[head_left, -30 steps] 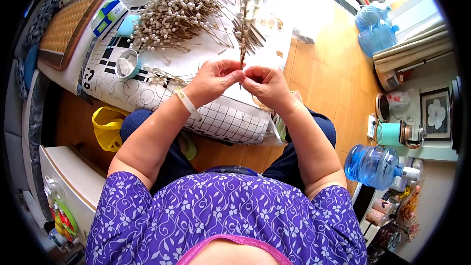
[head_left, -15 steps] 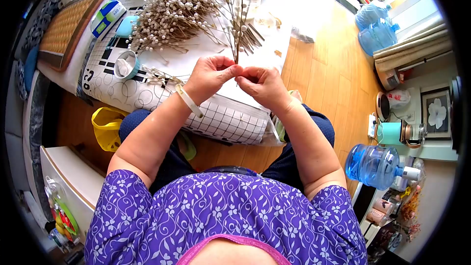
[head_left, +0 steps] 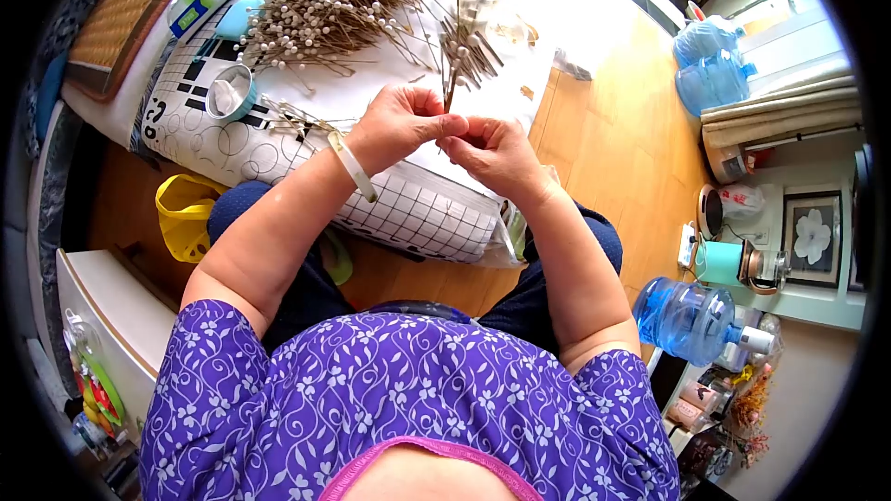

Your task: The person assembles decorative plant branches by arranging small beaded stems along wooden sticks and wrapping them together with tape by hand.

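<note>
While curled, L hand [head_left: 397, 130] agst R [head_left: 501, 158]

Both arms [head_left: 589, 278] extend forward and converge, left grip [head_left: 401, 128] and right grip [head_left: 494, 153] touching, each pinched closed.

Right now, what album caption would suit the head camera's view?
Bare left hand and right hand meet at slender brown dried stems, near a bushy heap of white-beaded stalks.

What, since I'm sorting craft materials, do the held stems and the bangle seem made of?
Held stems: probably dried plant matter, matte, being thin, brown and twiggy. Bangle: perhaps stone or plastic, smooth-looking; it's pale with a stiff curve.
</note>
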Demonstrator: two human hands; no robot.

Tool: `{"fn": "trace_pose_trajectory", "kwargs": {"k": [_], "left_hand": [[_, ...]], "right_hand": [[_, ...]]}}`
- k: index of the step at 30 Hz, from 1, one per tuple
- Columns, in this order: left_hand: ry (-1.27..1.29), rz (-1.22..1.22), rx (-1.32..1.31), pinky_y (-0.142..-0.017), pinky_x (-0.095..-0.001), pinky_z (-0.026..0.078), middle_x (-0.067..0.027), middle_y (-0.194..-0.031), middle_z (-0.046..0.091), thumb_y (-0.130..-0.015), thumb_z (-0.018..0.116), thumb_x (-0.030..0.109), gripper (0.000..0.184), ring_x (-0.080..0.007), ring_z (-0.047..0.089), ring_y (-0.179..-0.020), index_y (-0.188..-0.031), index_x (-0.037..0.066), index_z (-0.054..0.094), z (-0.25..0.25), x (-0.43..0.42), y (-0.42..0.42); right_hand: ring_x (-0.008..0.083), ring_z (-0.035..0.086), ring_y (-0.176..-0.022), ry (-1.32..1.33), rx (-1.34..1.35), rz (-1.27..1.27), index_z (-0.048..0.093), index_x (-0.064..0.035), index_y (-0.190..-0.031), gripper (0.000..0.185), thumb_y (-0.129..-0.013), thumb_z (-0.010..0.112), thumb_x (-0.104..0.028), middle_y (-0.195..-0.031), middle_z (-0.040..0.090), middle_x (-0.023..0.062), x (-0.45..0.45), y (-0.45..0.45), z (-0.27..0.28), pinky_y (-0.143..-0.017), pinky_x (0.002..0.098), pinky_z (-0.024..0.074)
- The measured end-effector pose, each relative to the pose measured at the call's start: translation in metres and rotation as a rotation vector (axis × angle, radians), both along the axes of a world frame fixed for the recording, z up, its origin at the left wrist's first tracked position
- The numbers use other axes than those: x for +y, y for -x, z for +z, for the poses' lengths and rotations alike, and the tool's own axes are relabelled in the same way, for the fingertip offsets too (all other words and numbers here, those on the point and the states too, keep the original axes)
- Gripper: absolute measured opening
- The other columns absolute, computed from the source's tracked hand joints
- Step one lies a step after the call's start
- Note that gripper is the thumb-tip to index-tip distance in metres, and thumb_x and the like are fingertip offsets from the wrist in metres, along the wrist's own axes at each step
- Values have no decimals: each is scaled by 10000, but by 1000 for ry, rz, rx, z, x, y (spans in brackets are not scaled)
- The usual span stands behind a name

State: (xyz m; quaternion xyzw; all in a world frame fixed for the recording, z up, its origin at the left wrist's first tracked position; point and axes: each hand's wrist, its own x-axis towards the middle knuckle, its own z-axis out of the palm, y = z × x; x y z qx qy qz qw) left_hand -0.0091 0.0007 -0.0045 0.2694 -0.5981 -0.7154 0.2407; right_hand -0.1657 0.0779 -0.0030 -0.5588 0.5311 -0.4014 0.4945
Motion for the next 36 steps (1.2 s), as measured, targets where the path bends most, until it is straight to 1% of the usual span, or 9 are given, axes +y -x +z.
{"fn": "trace_pose_trajectory", "kwargs": {"k": [3, 10, 14, 17, 19, 22, 27, 34, 36], "left_hand": [[5, 30, 149, -688, -204, 461, -57, -791, 629, -810, 599, 122, 189, -92, 567, -738, -918, -32, 612, -3, 8, 5], [47, 59, 87, -565, -188, 457, -55, -706, 623, -774, 643, 117, 151, -60, 549, -627, -811, -28, 626, 0, -1, -3], [105, 34, -80, -581, -191, 461, -39, -698, 622, -755, 666, 125, 141, -64, 551, -619, -815, 4, 625, 2, -4, -4], [138, 25, -71, -624, -197, 467, -48, -731, 625, -773, 643, 114, 155, -78, 565, -665, -863, -11, 621, -2, -2, -1], [-29, 68, 178, -676, -206, 468, -64, -776, 629, -792, 615, 90, 151, -91, 570, -718, -888, -26, 619, 0, 8, 5], [39, 65, 106, -718, -215, 465, -77, -811, 630, -807, 587, 67, 146, -100, 572, -760, -905, -38, 616, -9, 3, 2], [95, 70, 77, -628, -197, 474, -59, -765, 630, -772, 638, 90, 127, -79, 572, -691, -829, -22, 619, -4, 1, -1], [183, 30, -14, -652, -203, 474, -50, -782, 629, -782, 625, 82, 136, -81, 572, -715, -857, -30, 610, -9, 0, 2], [160, 81, 119, -675, -213, 475, -53, -795, 630, -795, 603, 68, 137, -87, 574, -724, -883, -37, 608, -13, 7, 7]], "right_hand": [[24, 468, -583, 9, 158, -46, 622, 9, -795, 125, -803, 589, -112, -631, 541, -31, -1, 1, 3, -520, 179, 403], [24, 474, -592, -71, 20, -51, 627, 2, -811, 115, -799, 600, -110, -641, 552, -29, 0, -1, 7, -521, 181, 406], [33, 444, -547, 84, 53, -57, 621, 8, -782, 116, -768, 602, -106, -585, 533, -8, 0, -7, -12, -493, 199, 384], [50, 421, -490, 168, 96, -111, 613, 13, -750, 128, -731, 605, -114, -509, 504, 28, 0, -7, -5, -457, 232, 369], [54, 431, -485, 153, 168, -126, 614, 14, -745, 129, -721, 601, -112, -500, 502, 41, 0, -4, -1, -462, 239, 382], [56, 445, -488, 168, 168, -144, 619, 14, -745, 142, -727, 610, -126, -510, 517, 50, 0, -4, -2, -471, 236, 392], [55, 463, -508, -8, -16, -105, 629, 5, -806, 135, -743, 618, -114, -559, 559, 40, 0, 2, -2, -480, 217, 395], [60, 472, -509, 144, 178, -106, 625, 5, -794, 122, -737, 606, -100, -567, 567, 61, 1, -3, 4, -484, 228, 404], [71, 473, -493, 168, 212, -131, 625, 3, -778, 122, -729, 609, -108, -558, 562, 77, 0, 1, -2, -482, 238, 406]]}}
